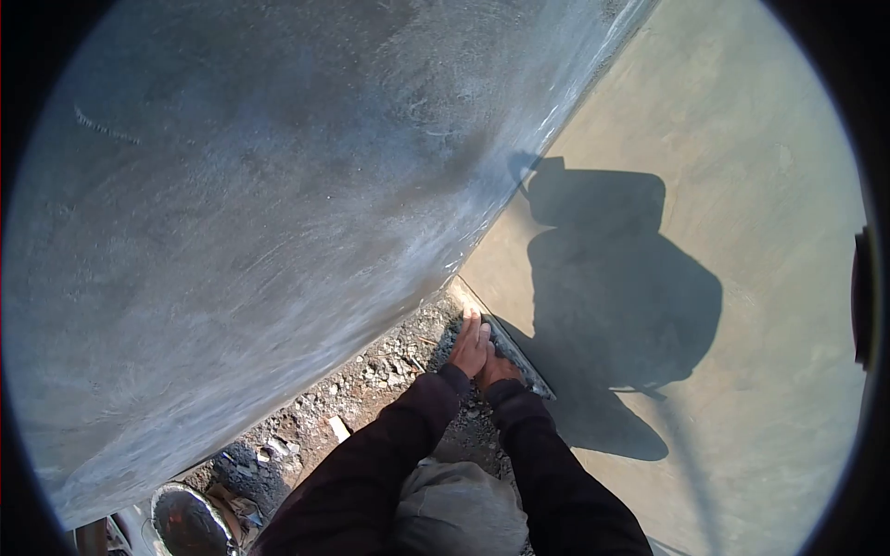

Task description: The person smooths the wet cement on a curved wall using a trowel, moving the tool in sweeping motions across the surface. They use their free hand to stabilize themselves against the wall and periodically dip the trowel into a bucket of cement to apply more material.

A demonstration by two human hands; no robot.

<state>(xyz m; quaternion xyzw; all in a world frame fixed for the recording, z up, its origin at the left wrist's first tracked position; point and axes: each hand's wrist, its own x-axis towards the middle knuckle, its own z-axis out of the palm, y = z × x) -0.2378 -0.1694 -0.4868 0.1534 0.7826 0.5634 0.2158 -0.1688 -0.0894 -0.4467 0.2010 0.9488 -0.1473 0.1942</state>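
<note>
Near the foot of the smooth plastered wall, a long, narrow flat strip with a straight edge lies against the plaster. Its exact kind is hard to make out. My left hand reaches its upper part with the fingers stretched out and resting on or beside it. Just to the right, my right hand is closed at the strip's edge, its fingers partly hidden. The two hands touch or overlap. Dark sleeves cover both of my arms.
A second, grey plastered wall meets the sunlit one in a corner. Rubble covers the ground between them, with a pale fragment on it. At the lower left stands a round bucket. My shadow falls across the right wall.
</note>
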